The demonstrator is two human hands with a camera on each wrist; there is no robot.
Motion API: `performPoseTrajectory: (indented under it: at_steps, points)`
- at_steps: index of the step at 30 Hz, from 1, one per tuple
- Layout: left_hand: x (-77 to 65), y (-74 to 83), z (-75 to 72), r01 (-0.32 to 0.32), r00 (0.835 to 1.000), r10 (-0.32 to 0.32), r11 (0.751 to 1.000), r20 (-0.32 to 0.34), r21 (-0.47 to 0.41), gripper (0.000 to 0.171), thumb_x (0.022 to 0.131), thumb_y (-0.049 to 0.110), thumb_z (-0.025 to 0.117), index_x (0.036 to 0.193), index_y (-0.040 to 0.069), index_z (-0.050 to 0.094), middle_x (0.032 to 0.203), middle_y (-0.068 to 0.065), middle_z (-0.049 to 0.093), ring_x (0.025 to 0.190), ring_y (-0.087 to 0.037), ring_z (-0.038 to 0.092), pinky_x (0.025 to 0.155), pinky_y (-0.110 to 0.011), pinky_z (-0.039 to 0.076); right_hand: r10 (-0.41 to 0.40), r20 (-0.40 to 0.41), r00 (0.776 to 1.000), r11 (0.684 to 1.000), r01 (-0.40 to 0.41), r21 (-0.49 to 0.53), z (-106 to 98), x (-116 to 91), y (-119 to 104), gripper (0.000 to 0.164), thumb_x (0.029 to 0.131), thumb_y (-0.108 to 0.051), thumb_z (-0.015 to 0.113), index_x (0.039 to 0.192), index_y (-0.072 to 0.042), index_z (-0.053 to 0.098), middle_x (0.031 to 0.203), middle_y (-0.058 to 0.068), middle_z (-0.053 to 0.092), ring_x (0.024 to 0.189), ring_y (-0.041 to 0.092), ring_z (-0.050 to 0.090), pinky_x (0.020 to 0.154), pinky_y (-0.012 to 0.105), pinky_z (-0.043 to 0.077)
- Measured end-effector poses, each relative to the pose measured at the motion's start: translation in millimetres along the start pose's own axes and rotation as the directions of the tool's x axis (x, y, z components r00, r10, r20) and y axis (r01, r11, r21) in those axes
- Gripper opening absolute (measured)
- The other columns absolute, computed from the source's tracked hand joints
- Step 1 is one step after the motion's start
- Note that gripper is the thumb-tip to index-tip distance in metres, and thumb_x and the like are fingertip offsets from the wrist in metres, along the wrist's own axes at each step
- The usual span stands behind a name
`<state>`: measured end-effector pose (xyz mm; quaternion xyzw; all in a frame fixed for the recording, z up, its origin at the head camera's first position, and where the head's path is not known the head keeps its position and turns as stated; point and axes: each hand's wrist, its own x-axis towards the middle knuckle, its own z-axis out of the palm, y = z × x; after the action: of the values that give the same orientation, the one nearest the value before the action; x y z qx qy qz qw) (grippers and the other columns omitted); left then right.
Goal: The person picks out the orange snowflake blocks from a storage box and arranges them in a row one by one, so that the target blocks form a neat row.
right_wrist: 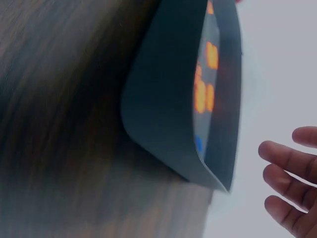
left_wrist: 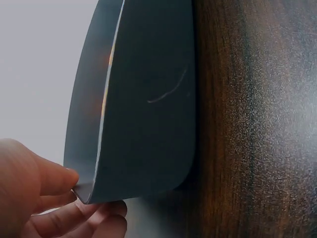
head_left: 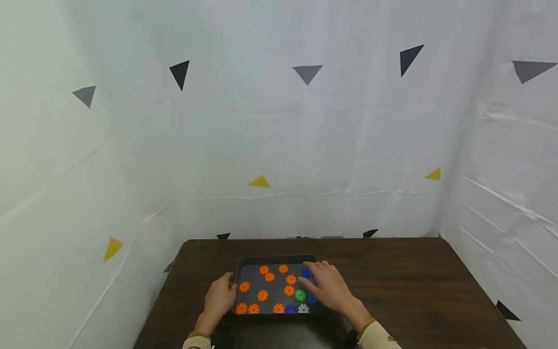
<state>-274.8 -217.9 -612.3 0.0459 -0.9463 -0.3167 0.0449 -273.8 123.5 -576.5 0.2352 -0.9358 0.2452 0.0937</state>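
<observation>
A dark rectangular tray (head_left: 275, 286) rests on the table. Several notched plastic discs, orange (head_left: 262, 295) for the most part, lie spread over its floor. Toward the right side are blue discs (head_left: 306, 274), one green disc (head_left: 300, 295) and one white disc (head_left: 303, 309). My left hand (head_left: 220, 295) pinches the tray's rim at its left side, thumb and fingers on either side of the wall in the left wrist view. Over the tray's right part, my right hand (head_left: 328, 286) hovers with fingers spread and holds nothing, partly covering the blue discs.
The brown wooden table (head_left: 392, 281) extends to both sides of the tray, more to the right. White sheeting (head_left: 340, 145) with black, grey and yellow triangles encloses the table at the back and sides.
</observation>
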Motion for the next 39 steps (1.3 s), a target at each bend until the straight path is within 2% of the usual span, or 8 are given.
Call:
performPoseTrajectory:
  at_steps: [5,9,15,18,22,27,34,39]
  points:
    - [0.3,5.0,-0.8,-0.009,1.000,0.008,1.000,-0.004,-0.016,0.038,0.100,0.014,0.069,0.135,-0.002,0.066,0.093,-0.008,0.076,0.069,-0.016,0.067,0.059,-0.039,0.053,-0.062,0.032,0.998,0.996,0.063,-0.055,20.2,8.8,-0.6,0.047,0.104,-0.046,0.065,0.135,-0.010,0.067,0.118,0.008,0.074,0.102,0.027,0.065,0.090,0.053,0.053]
    - [-0.3,5.7,-0.4,-0.012,1.000,0.012,0.999,0.008,-0.031,0.037,0.100,0.011,0.069,0.134,-0.001,0.066,0.090,-0.006,0.074,0.066,-0.014,0.064,0.056,-0.036,0.050,-0.086,0.080,0.993,0.993,0.092,-0.079,33.1,13.1,3.2,0.050,0.104,-0.045,0.066,0.136,-0.007,0.066,0.124,0.013,0.073,0.111,0.035,0.068,0.095,0.057,0.054]
    - [1.3,9.0,2.2,-0.009,1.000,0.009,1.000,0.010,-0.021,0.036,0.098,0.009,0.068,0.133,0.000,0.066,0.091,-0.006,0.074,0.068,-0.015,0.064,0.058,-0.038,0.050,-0.079,0.144,0.986,0.994,0.089,-0.065,38.6,17.7,7.8,0.050,0.103,-0.043,0.069,0.135,-0.005,0.065,0.125,0.015,0.072,0.113,0.038,0.069,0.095,0.060,0.054]
    - [1.7,8.8,3.1,0.003,1.000,-0.003,1.000,0.019,-0.013,0.037,0.099,0.008,0.067,0.135,0.000,0.065,0.094,-0.007,0.074,0.070,-0.017,0.065,0.059,-0.039,0.051,-0.068,0.171,0.983,0.993,0.083,-0.085,43.3,18.9,6.8,0.049,0.102,-0.043,0.070,0.135,-0.007,0.067,0.126,0.014,0.072,0.112,0.036,0.069,0.092,0.058,0.055]
    - [2.3,8.2,4.5,0.029,0.999,-0.029,1.000,0.033,-0.002,0.037,0.100,0.008,0.066,0.136,0.001,0.064,0.096,-0.008,0.074,0.072,-0.018,0.066,0.060,-0.040,0.052,-0.076,0.200,0.977,0.987,0.102,-0.124,49.4,21.2,4.5,0.047,0.099,-0.044,0.075,0.133,-0.012,0.070,0.118,0.009,0.071,0.101,0.029,0.068,0.082,0.051,0.054]
    - [2.7,8.3,5.3,0.018,0.999,-0.018,1.000,0.029,0.006,0.037,0.099,0.008,0.066,0.135,0.001,0.063,0.098,-0.009,0.075,0.073,-0.019,0.067,0.061,-0.042,0.053,-0.034,0.220,0.975,0.988,0.066,-0.140,51.0,28.3,3.1,0.037,0.101,-0.040,0.072,0.129,-0.015,0.071,0.111,0.006,0.069,0.095,0.025,0.066,0.079,0.049,0.052]
    - [3.9,7.8,5.0,0.041,0.998,-0.042,0.999,0.049,0.028,0.037,0.101,0.010,0.066,0.137,0.003,0.062,0.101,-0.009,0.075,0.076,-0.020,0.068,0.063,-0.044,0.053,-0.019,0.209,0.978,0.976,0.063,-0.207,44.6,43.4,-3.4,0.029,0.104,-0.037,0.069,0.125,-0.016,0.069,0.113,0.007,0.071,0.103,0.030,0.069,0.099,0.066,0.049]
    - [3.4,10.4,3.2,0.062,0.994,-0.066,0.997,0.086,0.043,0.039,0.102,0.010,0.065,0.140,0.003,0.060,0.101,-0.009,0.074,0.077,-0.020,0.067,0.065,-0.045,0.053,0.017,0.238,0.971,0.977,0.035,-0.209,44.9,46.6,-6.1,0.025,0.103,-0.035,0.071,0.119,-0.017,0.069,0.106,0.004,0.070,0.098,0.027,0.069,0.097,0.066,0.049]
